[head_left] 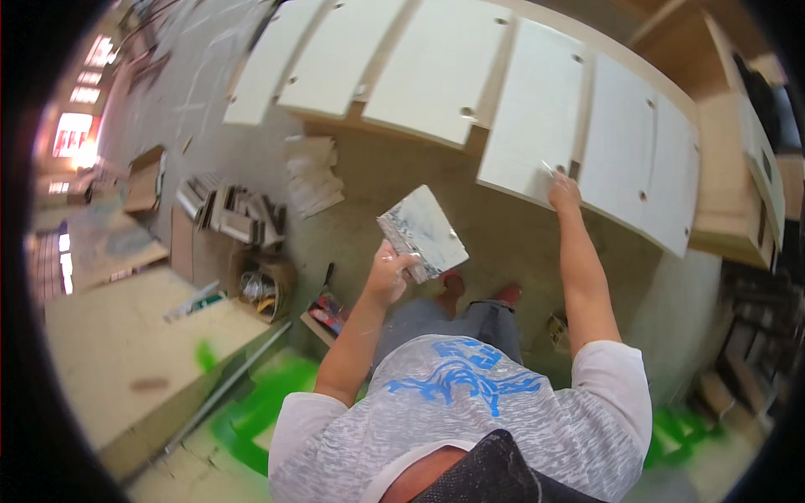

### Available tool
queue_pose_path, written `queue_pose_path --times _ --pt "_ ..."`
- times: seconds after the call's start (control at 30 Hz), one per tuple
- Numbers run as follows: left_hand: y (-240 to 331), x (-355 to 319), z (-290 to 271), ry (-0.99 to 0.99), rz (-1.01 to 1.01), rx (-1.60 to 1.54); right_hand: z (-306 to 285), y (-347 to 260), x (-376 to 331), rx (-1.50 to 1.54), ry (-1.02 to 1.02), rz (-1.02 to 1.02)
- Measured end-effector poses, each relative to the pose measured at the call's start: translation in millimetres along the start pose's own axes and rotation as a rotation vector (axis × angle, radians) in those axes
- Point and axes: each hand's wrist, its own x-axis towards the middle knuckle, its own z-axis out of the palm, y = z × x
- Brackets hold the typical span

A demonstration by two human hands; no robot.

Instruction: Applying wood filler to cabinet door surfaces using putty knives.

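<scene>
My left hand [387,273] grips the near edge of a flat, squarish board [426,228], its top smeared with white paste and grey along one side. My right arm reaches forward to a white cabinet panel [535,105]. At that panel's near right corner, close to a round hole, my right hand [565,192] is closed around a small thin tool [547,169]. Only a pale, blurred end of the tool shows beyond the fingers, so its kind is unclear.
More white panels with round holes lie beside it, such as one at left [436,67], on a wooden support. A wooden cabinet [725,180] stands right. Stacked strips [231,210], a cardboard box [267,285] and a pale worktable [109,335] are left.
</scene>
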Motion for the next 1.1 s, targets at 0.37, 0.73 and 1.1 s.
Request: queue_pose_path --times 0.37,0.73,1.1 --pt "-10.2 -10.9 -10.2 -0.019 0.008 -0.206 21.2 -55.4 -123.6 0.394 -0.267 -0.112" --pt "-6.5 -16.6 74.2 -0.212 0.15 -0.006 -129.7 -43.3 -208.3 0.282 0.337 -0.842" --pt "-26.2 -38.8 31.0 -0.122 0.168 -0.243 -51.4 -2.4 -232.8 1.809 -0.155 0.16"
